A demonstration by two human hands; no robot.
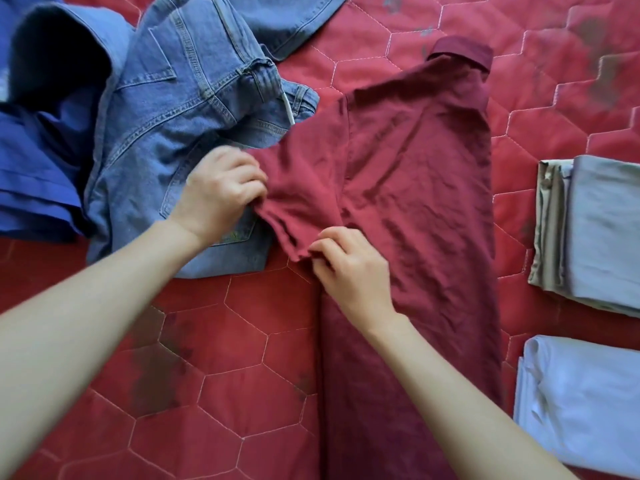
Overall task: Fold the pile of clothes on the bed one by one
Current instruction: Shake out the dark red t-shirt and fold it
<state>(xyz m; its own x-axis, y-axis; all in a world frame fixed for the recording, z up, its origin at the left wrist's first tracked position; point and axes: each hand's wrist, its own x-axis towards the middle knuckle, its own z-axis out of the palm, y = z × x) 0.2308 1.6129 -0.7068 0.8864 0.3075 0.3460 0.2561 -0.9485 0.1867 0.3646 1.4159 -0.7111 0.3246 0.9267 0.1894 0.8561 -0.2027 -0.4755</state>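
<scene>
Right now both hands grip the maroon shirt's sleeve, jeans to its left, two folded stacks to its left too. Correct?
One error: the head view shows the folded stacks on the right of the shirt, not the left. Both the left hand and right hand do grip its sleeve, and the jeans lie to its left.

Bare quilt [214, 393] at 7 o'clock, I can pass there. Jeans [180, 109] block 10, folded stacks [595, 230] block 3.

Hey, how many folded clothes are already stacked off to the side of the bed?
2. A folded grey garment lies at the right edge, and a folded pale blue garment sits nearer the camera below it. Both run past the frame edge, so more may be hidden.
</scene>
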